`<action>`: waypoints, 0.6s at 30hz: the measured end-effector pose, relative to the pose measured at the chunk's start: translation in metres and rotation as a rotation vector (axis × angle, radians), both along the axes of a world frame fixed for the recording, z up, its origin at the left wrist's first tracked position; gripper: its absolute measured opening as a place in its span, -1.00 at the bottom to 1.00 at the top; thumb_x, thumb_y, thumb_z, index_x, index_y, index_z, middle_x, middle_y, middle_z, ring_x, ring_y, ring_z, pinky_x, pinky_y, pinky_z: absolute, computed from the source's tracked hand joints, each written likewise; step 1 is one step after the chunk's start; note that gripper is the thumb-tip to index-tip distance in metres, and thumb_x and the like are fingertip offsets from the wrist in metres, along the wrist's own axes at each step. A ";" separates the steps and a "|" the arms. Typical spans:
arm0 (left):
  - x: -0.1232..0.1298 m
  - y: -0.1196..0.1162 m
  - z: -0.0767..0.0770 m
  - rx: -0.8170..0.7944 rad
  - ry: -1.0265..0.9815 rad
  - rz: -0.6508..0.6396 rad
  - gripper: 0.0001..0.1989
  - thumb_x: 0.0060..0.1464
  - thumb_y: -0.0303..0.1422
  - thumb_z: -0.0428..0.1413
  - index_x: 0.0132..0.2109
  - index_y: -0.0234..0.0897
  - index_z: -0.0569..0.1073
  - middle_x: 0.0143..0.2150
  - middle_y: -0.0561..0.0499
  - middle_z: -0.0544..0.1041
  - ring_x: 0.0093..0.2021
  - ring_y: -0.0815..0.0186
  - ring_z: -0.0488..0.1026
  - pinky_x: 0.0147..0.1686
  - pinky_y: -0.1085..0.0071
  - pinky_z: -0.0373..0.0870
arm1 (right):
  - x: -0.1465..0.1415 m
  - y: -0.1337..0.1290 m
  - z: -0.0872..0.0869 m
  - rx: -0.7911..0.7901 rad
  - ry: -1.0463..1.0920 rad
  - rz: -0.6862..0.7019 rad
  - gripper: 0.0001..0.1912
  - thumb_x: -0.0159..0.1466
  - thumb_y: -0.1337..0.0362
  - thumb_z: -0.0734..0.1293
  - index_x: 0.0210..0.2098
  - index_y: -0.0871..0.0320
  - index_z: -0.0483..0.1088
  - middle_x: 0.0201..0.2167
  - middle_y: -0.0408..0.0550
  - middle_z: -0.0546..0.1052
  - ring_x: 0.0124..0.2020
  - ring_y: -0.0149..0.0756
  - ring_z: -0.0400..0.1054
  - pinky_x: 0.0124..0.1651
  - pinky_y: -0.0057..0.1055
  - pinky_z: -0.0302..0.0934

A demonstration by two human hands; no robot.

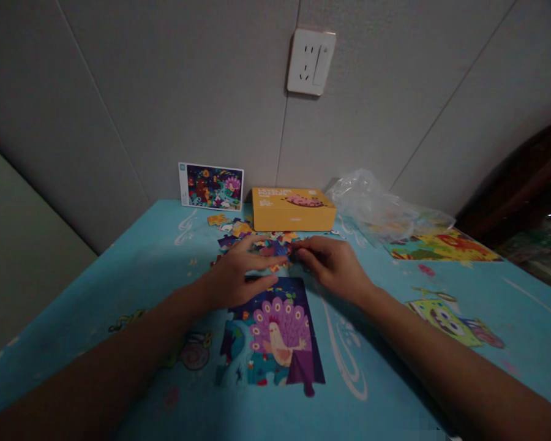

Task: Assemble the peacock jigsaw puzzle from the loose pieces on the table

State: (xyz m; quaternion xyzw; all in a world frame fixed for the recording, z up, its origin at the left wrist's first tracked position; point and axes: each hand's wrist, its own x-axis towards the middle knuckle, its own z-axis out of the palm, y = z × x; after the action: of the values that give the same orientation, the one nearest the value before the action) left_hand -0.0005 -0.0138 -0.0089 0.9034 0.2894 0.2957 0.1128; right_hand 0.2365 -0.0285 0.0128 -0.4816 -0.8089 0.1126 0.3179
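Note:
My left hand (241, 272) reaches over a pile of loose jigsaw puzzle pieces (239, 228), its fingers apart and nothing seen in its grip. On the pile's right side, thumb and index finger of my right hand (328, 260) are pinched together on what looks like a dark puzzle piece, mostly hidden by the fingers. Nearer to me lies a joined section of puzzle (280, 337) with a purple peacock on a dark blue background. Its left and lower edges show uneven tabs and notches. My left hand covers part of its upper left.
Against the wall stands a picture card (211, 187), with a yellow puzzle box (294, 209) beside it. A clear plastic bag (376, 205) partly overlaps a colourful lion picture (447, 246) at the right. The table has a blue patterned cloth (133, 263). A socket (311, 61) is on the wall.

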 end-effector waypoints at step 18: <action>-0.008 0.027 -0.008 -0.060 -0.024 0.424 -0.68 0.21 -0.31 0.01 -0.02 -0.25 0.58 -0.25 -0.02 0.63 -0.11 0.16 0.39 0.04 0.15 0.32 | 0.018 0.016 0.000 -0.124 -0.228 -0.189 -0.82 0.11 0.34 0.41 -0.27 0.23 0.53 -0.32 0.06 0.54 -0.30 -0.19 0.40 -0.21 -0.31 0.22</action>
State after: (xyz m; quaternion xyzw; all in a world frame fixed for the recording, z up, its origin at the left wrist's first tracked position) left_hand -0.0088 0.0129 -0.0165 0.8149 0.4803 0.3148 0.0785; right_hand 0.2549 -0.0125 0.0127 -0.5840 -0.7822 0.0764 0.2031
